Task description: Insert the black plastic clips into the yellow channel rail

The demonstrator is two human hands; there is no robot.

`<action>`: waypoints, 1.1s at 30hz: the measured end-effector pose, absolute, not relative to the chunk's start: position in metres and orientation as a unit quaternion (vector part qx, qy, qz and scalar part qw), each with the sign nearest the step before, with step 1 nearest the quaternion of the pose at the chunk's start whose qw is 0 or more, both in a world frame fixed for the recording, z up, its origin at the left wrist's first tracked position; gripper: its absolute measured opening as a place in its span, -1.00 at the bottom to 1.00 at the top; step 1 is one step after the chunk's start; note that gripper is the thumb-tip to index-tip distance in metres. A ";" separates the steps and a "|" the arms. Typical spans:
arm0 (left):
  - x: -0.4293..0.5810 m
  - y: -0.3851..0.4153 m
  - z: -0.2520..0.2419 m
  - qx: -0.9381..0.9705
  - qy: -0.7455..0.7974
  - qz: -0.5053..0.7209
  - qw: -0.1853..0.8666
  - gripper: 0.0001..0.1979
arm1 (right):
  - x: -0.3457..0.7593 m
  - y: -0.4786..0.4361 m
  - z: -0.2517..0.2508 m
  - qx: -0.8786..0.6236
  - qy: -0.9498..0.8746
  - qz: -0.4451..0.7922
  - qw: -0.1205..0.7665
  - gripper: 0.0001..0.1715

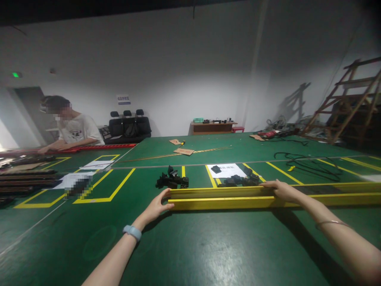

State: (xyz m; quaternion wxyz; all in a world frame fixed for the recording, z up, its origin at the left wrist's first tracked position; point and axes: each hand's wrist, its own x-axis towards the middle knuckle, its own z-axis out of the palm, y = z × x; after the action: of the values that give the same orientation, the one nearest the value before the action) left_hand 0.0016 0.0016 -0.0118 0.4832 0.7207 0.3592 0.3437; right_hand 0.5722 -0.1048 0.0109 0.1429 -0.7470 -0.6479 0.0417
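Observation:
A long yellow channel rail lies across the green table, running off to the right. My left hand cups the rail's left end, thumb and fingers curled round it. My right hand rests on top of the rail near its middle, fingers wrapped over its far edge. Just behind the rail sit a pile of black parts and more black parts beside a white sheet.
Yellow tape boxes mark the table. A seated person works at the far left beside red and dark rails. Black cable, cardboard pieces, a wooden ladder frame and black seats stand farther back.

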 end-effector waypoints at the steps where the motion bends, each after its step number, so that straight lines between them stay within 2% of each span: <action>1: 0.002 0.002 -0.012 0.720 0.359 0.343 0.485 -0.20 | 0.571 -0.103 0.014 -0.754 -0.642 0.042 0.132 -0.36; 5: 0.002 0.002 -0.011 0.716 0.357 0.340 0.494 -0.20 | 0.553 -0.090 0.024 -0.770 -0.629 0.023 0.107 -0.53; 7: 0.003 0.002 -0.010 0.712 0.353 0.342 0.501 -0.20 | 0.534 -0.080 0.028 -0.760 -0.637 0.007 0.124 -0.57; 10: 0.004 0.000 -0.008 0.702 0.346 0.346 0.517 -0.21 | 0.496 -0.060 0.028 -0.733 -0.657 -0.015 0.173 -0.56; 15: 0.003 -0.001 -0.007 0.695 0.345 0.351 0.523 -0.22 | 0.446 -0.020 0.012 -0.730 -0.655 0.017 0.191 -0.51; 20: 0.002 0.003 -0.012 0.706 0.345 0.348 0.512 -0.22 | 0.437 -0.002 -0.001 -0.760 -0.610 0.065 0.213 -0.74; 23: 0.001 0.006 -0.016 0.707 0.339 0.347 0.515 -0.22 | 0.436 -0.005 -0.001 -0.764 -0.585 0.074 0.260 -0.87; 26: 0.001 0.010 -0.021 0.708 0.338 0.351 0.511 -0.22 | 0.433 -0.016 0.004 -0.745 -0.564 0.062 0.351 -0.80; 31: 0.000 0.013 -0.023 0.712 0.332 0.353 0.508 -0.22 | 0.413 -0.034 0.021 -0.665 -0.524 0.043 0.530 -0.50; 33: 0.001 0.012 -0.022 0.717 0.328 0.350 0.506 -0.22 | 0.393 -0.038 0.028 -0.619 -0.514 0.086 0.587 -0.42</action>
State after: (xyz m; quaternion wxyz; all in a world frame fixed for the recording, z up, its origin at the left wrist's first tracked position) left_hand 0.0009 0.0115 -0.0225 0.5062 0.7169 0.3278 0.3499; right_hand 0.3926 -0.0383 0.0284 0.5872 -0.6191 -0.5143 0.0855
